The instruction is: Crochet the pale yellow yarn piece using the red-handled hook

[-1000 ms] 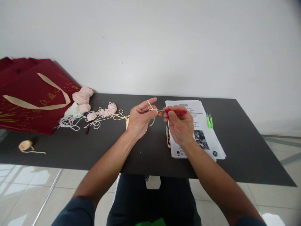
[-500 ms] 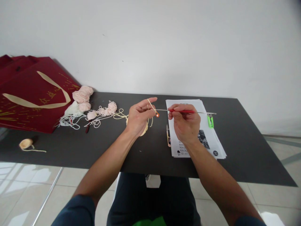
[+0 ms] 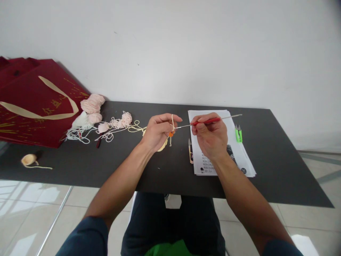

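Between the thumb and fingers of my left hand (image 3: 157,133) is a small bit of pale yellow crochet work, mostly hidden by the fingers. An orange stitch marker (image 3: 171,134) hangs from it. A strand of yellow yarn (image 3: 172,120) loops over the raised index finger. My right hand (image 3: 213,138) grips a crochet hook (image 3: 209,121) by its red handle, pen-like. The hook's thin metal tip reaches the yarn at my left fingertips, while its other end points up to the right. Behind my left hand, a pale yellow yarn ball (image 3: 163,145) is partly covered.
Printed sheets (image 3: 205,170) lie under my right hand, with green snips (image 3: 238,134) and another small pair of snips (image 3: 190,153) beside them. Leftward are pink yarn (image 3: 92,105), white yarn (image 3: 80,133), a red bag (image 3: 34,99) and a small beige piece (image 3: 28,160).
The hook has tilted, its right end rising and its tip dipping slightly. The orange marker has shifted left, closer to my left fingers. The whole view has moved a little.
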`<act>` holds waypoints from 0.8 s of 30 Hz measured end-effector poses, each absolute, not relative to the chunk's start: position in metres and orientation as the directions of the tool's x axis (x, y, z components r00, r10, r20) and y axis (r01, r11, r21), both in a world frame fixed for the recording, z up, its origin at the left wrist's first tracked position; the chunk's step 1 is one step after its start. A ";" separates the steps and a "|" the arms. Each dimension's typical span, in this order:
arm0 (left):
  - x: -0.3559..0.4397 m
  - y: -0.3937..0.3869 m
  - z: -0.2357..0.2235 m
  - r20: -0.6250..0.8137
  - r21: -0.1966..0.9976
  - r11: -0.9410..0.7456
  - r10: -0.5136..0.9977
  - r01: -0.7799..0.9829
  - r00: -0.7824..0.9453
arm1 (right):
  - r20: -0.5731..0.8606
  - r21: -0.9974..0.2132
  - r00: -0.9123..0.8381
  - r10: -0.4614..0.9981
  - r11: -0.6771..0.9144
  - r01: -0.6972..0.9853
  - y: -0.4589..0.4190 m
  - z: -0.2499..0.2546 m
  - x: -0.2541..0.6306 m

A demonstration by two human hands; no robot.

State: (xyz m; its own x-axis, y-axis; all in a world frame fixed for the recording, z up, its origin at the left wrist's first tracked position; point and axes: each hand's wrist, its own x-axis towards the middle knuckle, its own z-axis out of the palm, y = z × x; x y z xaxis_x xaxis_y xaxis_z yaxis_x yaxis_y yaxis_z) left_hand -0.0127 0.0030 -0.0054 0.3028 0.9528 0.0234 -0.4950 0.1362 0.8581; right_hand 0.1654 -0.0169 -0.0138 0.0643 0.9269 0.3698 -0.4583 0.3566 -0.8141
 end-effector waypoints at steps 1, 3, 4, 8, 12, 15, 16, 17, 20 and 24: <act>-0.014 0.003 -0.006 0.018 0.851 0.153 0.948 -0.502 0.318 | 0.351 -0.812 0.048 0.935 0.330 -0.481 -0.017 -0.013 0.165; -0.015 0.004 -0.007 0.013 0.836 0.170 0.945 -0.522 0.328 | 0.292 -0.809 0.017 0.956 0.256 -0.529 -0.017 -0.013 0.165; -0.015 0.005 -0.007 0.016 0.831 0.167 0.946 -0.531 0.323 | 0.255 -0.805 0.007 0.967 0.216 -0.552 -0.017 -0.013 0.164; -0.011 0.004 -0.010 0.072 0.839 0.068 0.970 -0.539 0.233 | 0.119 -0.769 0.003 0.993 0.094 -0.632 -0.018 -0.018 0.159; -0.003 0.002 -0.015 0.127 0.879 -0.036 0.978 -0.475 0.162 | 0.064 -0.740 -0.001 0.998 0.047 -0.671 -0.022 -0.023 0.151; -0.001 0.001 -0.017 0.139 0.897 -0.071 0.982 -0.437 0.125 | 0.079 -0.761 0.033 0.996 0.082 -0.644 -0.025 -0.023 0.145; 0.000 0.000 -0.017 0.139 0.900 -0.079 0.984 -0.430 0.111 | 0.085 -0.771 0.046 0.995 0.095 -0.629 -0.026 -0.022 0.144; 0.000 0.000 -0.017 0.142 0.902 -0.088 0.985 -0.423 0.097 | 0.090 -0.780 0.057 0.994 0.106 -0.617 -0.026 -0.022 0.143; 0.001 -0.002 -0.017 0.169 0.909 -0.131 0.984 -0.396 0.063 | 0.099 -0.785 0.072 0.992 0.122 -0.607 -0.028 -0.020 0.140; 0.003 -0.004 -0.018 0.176 0.917 -0.153 0.984 -0.368 0.030 | 0.095 -0.783 0.083 0.992 0.126 -0.610 -0.028 -0.020 0.137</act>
State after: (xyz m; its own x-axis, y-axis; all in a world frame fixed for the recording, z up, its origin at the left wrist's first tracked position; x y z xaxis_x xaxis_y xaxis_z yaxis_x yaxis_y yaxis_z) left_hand 0.0027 -0.0040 -0.0179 0.0304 0.9840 0.1758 -0.3679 -0.1525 0.9173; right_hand 0.1371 -0.0281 -0.0203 0.0829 0.9920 0.0954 -0.6095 0.1262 -0.7827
